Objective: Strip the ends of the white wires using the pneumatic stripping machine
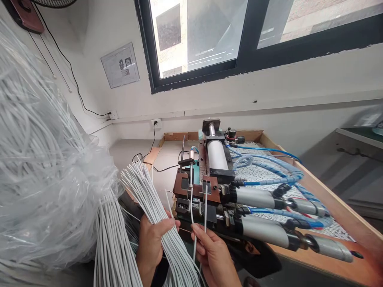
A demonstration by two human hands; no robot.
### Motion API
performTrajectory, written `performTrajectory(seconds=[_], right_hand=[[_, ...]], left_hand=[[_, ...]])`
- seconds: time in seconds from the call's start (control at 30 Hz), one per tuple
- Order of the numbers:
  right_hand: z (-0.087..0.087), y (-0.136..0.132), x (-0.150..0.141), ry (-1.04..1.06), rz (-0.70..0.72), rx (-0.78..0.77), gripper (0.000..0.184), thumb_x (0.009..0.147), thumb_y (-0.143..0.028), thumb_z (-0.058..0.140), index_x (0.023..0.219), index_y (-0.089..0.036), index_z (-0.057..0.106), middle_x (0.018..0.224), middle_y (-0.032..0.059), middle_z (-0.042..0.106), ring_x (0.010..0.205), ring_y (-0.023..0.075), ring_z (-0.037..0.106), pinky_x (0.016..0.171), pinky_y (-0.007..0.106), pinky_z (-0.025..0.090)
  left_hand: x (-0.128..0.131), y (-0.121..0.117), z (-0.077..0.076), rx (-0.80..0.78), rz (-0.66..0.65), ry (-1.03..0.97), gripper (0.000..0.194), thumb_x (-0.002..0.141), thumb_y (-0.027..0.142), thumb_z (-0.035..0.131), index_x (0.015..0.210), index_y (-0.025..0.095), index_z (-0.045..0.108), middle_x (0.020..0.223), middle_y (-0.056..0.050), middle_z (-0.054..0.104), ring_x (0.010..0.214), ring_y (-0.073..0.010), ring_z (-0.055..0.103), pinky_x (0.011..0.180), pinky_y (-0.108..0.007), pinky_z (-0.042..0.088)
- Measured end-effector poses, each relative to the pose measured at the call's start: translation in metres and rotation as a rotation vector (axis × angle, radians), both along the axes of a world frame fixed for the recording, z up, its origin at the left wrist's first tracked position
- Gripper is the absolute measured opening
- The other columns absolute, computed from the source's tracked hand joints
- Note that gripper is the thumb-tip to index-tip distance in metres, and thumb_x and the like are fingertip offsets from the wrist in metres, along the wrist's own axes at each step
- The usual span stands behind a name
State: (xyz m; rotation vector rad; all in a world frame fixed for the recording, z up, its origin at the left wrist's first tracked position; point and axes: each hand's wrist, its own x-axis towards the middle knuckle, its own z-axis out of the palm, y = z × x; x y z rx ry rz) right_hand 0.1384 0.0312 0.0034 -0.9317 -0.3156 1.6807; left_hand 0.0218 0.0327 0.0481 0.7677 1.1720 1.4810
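My left hand (154,239) is closed round a thick bundle of white cables (146,191), whose cut ends fan out toward the upper left. A single strand stands apart from the bundle beside my left thumb. In my right hand (214,249), thumb and fingers pinch white cables (206,207); two lengths rise from the fingers. Their upper ends reach the brown and black blocks of a pneumatic machine (197,189), just beyond my hands. Whether the tips sit inside the blocks or in front of them I cannot tell.
Plastic-wrapped cable bundles (54,179) fill the left side. Silver air cylinders (263,231) stick out to the right, with blue hoses (269,159) behind them. A wooden-edged tray (323,187) surrounds the machine, holding many short cable scraps. A window (197,36) is in the wall behind.
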Motion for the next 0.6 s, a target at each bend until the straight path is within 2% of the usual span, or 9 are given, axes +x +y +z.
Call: performTrajectory(seconds=[0.13,0.2,0.27,0.33,0.47,0.6], right_hand=[[0.001,0.001,-0.001,0.038,0.042,0.021,0.023,0.056,-0.03,0.073,0.058,-0.012,0.06,0.046,-0.0063,0.044,0.036,0.0015,0.021,0.033,0.015,0.016],[0.002,0.0,-0.001,0.022,0.062,0.038,0.023,0.058,-0.033,0.071,0.063,-0.013,0.062,0.047,-0.0053,0.047,0.038,0.0034,0.029,0.036,0.016,0.024],[0.002,-0.002,-0.002,-0.028,0.104,0.065,0.025,0.06,-0.036,0.069,0.072,-0.014,0.065,0.052,-0.0029,0.053,0.046,0.0073,0.042,0.045,0.018,0.035],[0.0,-0.003,-0.003,-0.096,0.179,0.1,0.028,0.061,-0.039,0.067,0.075,-0.014,0.066,0.056,-0.0004,0.057,0.054,0.0122,0.049,0.054,0.023,0.04],[-0.008,-0.004,-0.002,-0.264,0.284,0.226,0.027,0.058,-0.039,0.069,0.068,-0.014,0.067,0.058,0.0026,0.06,0.06,0.0182,0.052,0.061,0.031,0.042],[-0.008,-0.009,-0.002,-0.43,0.197,0.332,0.02,0.059,-0.035,0.068,0.061,-0.015,0.065,0.059,0.0013,0.058,0.06,0.016,0.048,0.06,0.028,0.039]], left_hand=[[0.001,0.001,0.001,0.018,-0.002,-0.015,0.013,0.057,0.006,0.062,0.064,0.015,0.058,0.053,0.003,0.057,0.053,-0.0164,0.06,0.053,-0.028,0.045],[0.002,0.0,0.001,0.01,0.013,-0.024,0.015,0.056,0.005,0.063,0.065,0.015,0.058,0.055,0.003,0.058,0.052,-0.0162,0.06,0.053,-0.028,0.045],[0.002,0.0,0.0,-0.005,0.016,-0.023,0.016,0.055,0.004,0.063,0.066,0.015,0.058,0.055,0.003,0.058,0.051,-0.0162,0.06,0.052,-0.028,0.045],[0.002,-0.001,0.0,0.002,0.005,-0.015,0.016,0.055,0.004,0.063,0.065,0.015,0.059,0.054,0.003,0.059,0.051,-0.0166,0.06,0.053,-0.028,0.045],[0.002,-0.004,0.0,0.048,-0.02,0.071,0.014,0.055,0.005,0.063,0.065,0.015,0.061,0.06,0.001,0.062,0.061,-0.017,0.06,0.061,-0.028,0.044],[0.002,-0.005,-0.001,0.064,-0.067,0.148,0.013,0.054,0.004,0.063,0.063,0.014,0.062,0.061,0.001,0.063,0.06,-0.0147,0.056,0.06,-0.026,0.042]])
